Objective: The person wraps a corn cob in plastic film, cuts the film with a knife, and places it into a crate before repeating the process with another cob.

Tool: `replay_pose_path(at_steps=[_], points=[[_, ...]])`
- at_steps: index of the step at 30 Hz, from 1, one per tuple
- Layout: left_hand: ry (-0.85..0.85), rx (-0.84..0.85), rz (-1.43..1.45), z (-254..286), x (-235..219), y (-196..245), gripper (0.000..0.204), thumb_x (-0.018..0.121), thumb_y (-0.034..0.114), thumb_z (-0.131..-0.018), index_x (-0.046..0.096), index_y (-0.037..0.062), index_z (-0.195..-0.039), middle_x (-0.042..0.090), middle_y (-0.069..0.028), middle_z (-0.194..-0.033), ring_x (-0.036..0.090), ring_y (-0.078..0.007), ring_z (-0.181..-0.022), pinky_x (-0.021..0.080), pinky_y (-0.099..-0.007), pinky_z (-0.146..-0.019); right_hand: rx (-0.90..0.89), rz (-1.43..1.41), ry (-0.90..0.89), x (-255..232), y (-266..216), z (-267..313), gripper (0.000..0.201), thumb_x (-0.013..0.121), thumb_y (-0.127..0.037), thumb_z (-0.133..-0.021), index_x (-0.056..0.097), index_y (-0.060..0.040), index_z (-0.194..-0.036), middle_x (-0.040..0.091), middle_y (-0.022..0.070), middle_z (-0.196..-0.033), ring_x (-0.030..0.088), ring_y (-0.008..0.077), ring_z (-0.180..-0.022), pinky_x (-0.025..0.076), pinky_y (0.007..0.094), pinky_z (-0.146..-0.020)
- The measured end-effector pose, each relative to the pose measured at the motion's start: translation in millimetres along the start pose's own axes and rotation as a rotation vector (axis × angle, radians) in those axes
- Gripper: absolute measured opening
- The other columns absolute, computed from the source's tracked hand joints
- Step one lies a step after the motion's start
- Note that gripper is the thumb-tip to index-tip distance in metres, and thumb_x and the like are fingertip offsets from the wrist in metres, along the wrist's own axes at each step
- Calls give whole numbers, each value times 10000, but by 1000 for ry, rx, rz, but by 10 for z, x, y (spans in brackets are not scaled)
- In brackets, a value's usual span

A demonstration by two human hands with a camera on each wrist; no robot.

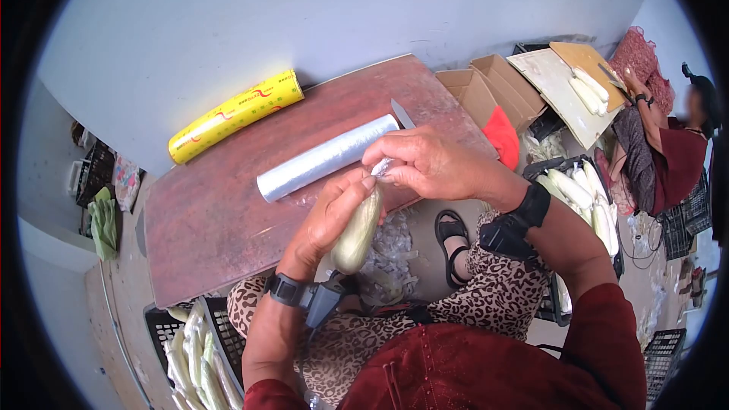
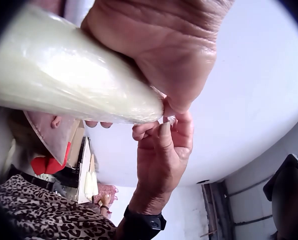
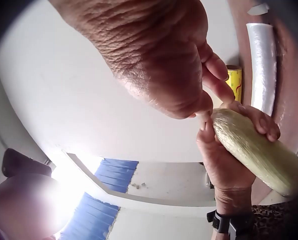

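A long, pale green vegetable (image 1: 355, 239) wrapped in clear film slants above the front of the reddish-brown table. My left hand (image 1: 328, 216) grips it near its upper end, with the thumb along it. At that end my right hand (image 1: 437, 163) pinches the gathered film (image 1: 383, 168) between thumb and fingers. In the left wrist view the film on the vegetable (image 2: 69, 75) is glossy and creased, and the fingertips of both hands meet at its tip. Long fibrous lines run down the vegetable (image 3: 259, 150) in the right wrist view.
On the table (image 1: 197, 220) lie a roll of clear film (image 1: 326, 158), a yellow wrapped roll (image 1: 237, 116) and a knife blade (image 1: 403, 114). Crates of pale vegetables (image 1: 201, 361) stand at both sides. Cardboard boxes (image 1: 497, 91) stand right, near another person (image 1: 676, 159) seated by a board.
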State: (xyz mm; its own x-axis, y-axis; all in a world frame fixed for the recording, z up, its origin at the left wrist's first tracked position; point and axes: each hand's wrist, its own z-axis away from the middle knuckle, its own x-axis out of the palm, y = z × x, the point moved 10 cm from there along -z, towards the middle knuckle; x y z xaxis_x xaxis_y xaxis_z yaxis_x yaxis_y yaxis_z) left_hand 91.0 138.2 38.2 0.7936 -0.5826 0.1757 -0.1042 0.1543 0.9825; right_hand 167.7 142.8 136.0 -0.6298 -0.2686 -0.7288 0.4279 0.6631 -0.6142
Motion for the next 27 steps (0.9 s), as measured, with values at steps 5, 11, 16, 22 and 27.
replay_pose_path(at_steps=[5, 11, 16, 22, 27], points=[[-7, -11, 17, 17, -16, -46, 325, 463, 373, -990, 561, 68, -929, 627, -48, -780, 594, -116, -709, 473, -260, -640, 245, -138, -60, -73, 187, 62, 145, 622, -52, -847, 620, -15, -987, 640, 94, -794, 634, 183, -738, 506, 307, -682], [-50, -1, 42, 3, 10, -47, 309, 461, 356, -990, 564, 66, -966, 627, -50, -788, 609, -126, -724, 486, -262, -651, 156, -253, 4, -28, 221, 53, 157, 612, -36, -883, 626, 4, -1034, 631, 27, -838, 606, 83, -748, 487, 242, -666], [-43, 4, -36, 24, 88, 31, 425, 371, 374, -964, 560, 16, -1090, 619, -97, -808, 609, -178, -743, 495, -302, -697, 194, -463, -92, 88, 254, 37, 132, 596, -78, -926, 632, -2, -1028, 622, 0, -864, 590, 63, -734, 476, 222, -656], [-79, -1, 6, -7, 81, -37, 448, 413, 418, -975, 553, 21, -1128, 618, -89, -851, 606, -173, -771, 497, -307, -706, 280, -506, 13, 85, 336, 25, 137, 578, -128, -961, 617, -9, -907, 588, -18, -783, 538, 41, -672, 450, 214, -614], [-84, -20, 34, -32, 77, -107, 409, 568, 401, -950, 543, 52, -1160, 615, -55, -913, 594, -146, -841, 491, -294, -763, 391, -537, 201, 4, 507, 40, 186, 548, -141, -970, 605, -5, -858, 569, -6, -711, 518, 46, -624, 447, 226, -592]])
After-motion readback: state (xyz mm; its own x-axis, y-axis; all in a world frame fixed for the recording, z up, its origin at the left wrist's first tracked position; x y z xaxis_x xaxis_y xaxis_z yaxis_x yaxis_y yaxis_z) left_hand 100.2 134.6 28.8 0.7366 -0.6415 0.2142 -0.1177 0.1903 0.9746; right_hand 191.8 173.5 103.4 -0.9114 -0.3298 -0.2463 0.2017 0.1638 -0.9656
